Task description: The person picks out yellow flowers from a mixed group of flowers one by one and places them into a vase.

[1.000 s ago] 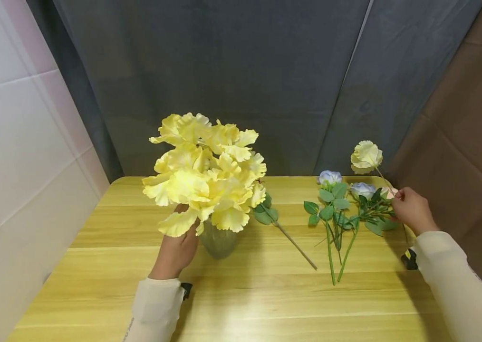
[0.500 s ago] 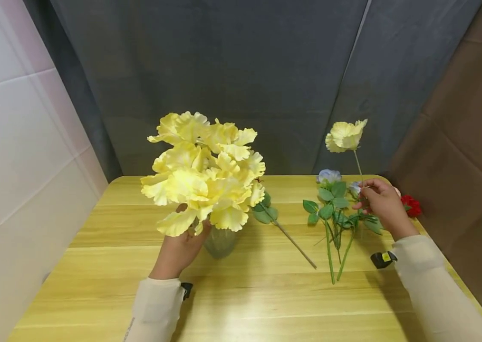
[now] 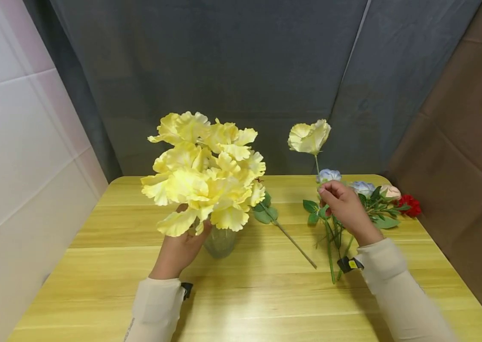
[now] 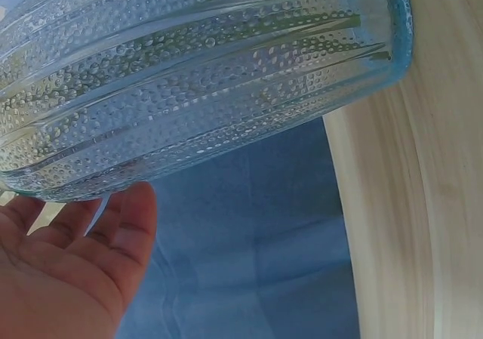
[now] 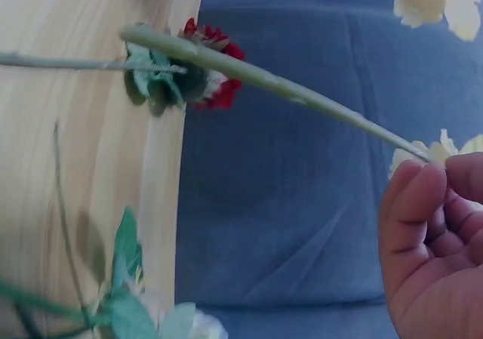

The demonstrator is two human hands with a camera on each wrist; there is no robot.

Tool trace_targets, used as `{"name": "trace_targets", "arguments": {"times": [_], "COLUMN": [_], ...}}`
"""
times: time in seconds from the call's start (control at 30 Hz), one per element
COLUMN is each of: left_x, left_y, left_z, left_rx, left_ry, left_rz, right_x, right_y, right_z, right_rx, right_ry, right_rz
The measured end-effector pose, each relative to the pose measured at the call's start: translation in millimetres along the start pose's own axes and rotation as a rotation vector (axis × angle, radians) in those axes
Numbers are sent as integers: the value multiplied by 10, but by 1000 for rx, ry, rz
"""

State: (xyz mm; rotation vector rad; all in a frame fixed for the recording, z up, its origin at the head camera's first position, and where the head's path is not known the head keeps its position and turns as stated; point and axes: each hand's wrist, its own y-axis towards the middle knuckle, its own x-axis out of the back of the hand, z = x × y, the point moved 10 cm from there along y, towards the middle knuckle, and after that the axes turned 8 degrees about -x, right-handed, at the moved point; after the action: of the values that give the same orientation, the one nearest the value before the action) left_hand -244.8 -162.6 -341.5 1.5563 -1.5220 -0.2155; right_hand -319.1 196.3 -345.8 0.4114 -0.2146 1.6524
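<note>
A ribbed, dimpled clear glass vase (image 3: 220,243) stands left of centre on the table, its mouth hidden under large ruffled yellow flowers (image 3: 207,175). My left hand (image 3: 181,251) holds the vase near the top; the left wrist view has several fingers (image 4: 136,226) against the glass (image 4: 189,90). My right hand (image 3: 349,211) pinches the thin stem (image 5: 287,88) of a single pale yellow flower (image 3: 308,137) between thumb and fingertips. That flower is upright above the table, right of the vase, its stem's lower end free in the air.
Blue flowers (image 3: 329,175), a pale pink flower (image 3: 390,192) and a red flower (image 3: 411,205) lie with leafy stems at the table's right. Another stem (image 3: 294,244) lies beside the vase. A dark curtain (image 3: 224,71) hangs behind the wooden table (image 3: 245,304).
My right hand has carried the pale yellow flower left from the table's right side, uncovering the pink and red flowers. My left thumb has come round onto the vase.
</note>
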Motion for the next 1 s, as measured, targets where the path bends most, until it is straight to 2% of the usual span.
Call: {"name": "trace_targets", "arguments": {"times": [0.07, 0.17, 0.3, 0.47, 0.6, 0.77, 1.0], "left_x": [-13, -11, 1, 18, 32, 16, 4], "left_y": [0, -6, -3, 22, 22, -7, 0], "left_z": [9, 18, 10, -91, -146, -48, 4], "left_rx": [-27, -35, -11, 0, 10, 18, -24], "left_ry": [8, -3, -4, 15, -14, 4, -5], "left_rz": [3, 0, -1, 1, -4, -3, -3], "right_x": [-54, -137, -249, -377, -452, -442, -421], "right_y": [-6, -20, -42, -60, -91, -151, -215], "right_z": [35, 81, 145, 250, 366, 535, 760], "right_rx": [12, 14, 3, 10, 17, 21, 75], "right_ry": [4, 33, 51, 65, 85, 125, 187], "right_rz": [3, 20, 47, 79, 103, 89, 78]}}
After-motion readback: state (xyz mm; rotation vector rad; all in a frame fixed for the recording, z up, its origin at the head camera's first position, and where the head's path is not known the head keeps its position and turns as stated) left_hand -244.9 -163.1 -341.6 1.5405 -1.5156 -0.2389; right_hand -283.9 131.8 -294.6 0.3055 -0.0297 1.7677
